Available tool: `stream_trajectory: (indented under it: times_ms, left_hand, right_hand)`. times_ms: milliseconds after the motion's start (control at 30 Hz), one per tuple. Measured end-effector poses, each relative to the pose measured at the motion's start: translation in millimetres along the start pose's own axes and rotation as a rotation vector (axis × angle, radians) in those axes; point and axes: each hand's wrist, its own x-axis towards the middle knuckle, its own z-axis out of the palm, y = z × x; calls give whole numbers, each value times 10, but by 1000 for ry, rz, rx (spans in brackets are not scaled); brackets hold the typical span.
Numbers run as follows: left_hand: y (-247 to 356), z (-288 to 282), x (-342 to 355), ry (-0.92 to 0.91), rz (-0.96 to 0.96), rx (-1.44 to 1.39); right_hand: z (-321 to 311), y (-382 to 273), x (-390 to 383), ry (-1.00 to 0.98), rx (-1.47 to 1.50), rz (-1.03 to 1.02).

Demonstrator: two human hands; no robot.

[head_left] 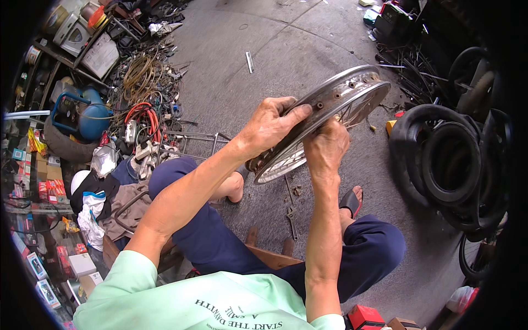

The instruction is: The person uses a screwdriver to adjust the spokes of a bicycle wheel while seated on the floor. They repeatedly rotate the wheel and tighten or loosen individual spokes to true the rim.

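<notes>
A spoked metal wheel point(344, 91), with no tyre on it and brown-stained spoke holes along its channel, is held tilted above the floor. My left hand point(274, 125) grips its rim at the near left, thumb on the channel and fingers behind the edge. My right hand point(326, 147) is closed at the wheel's near side, by the spokes. Its fingertips are partly hidden, so what they pinch cannot be made out. Below the wheel, an adjustable wrench point(292, 221) lies on the floor between my feet.
Black tyres point(454, 159) are piled at the right. Left of me stand a blue air compressor point(92, 116), tangled cables point(143, 77) and small boxed goods point(52, 190). A metal strip point(249, 62) lies on the floor ahead. A red box point(366, 318) sits at the lower right.
</notes>
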Motion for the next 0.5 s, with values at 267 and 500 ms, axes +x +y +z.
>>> stream_trajectory:
  times_ms: [267, 500]
  left_hand:
    - [18, 188, -181, 94, -86, -121]
    - [107, 98, -525, 118, -158, -16]
  right_hand:
    - [-191, -44, 10, -166, 156, 222]
    - [-335, -285, -122, -359, 211, 216]
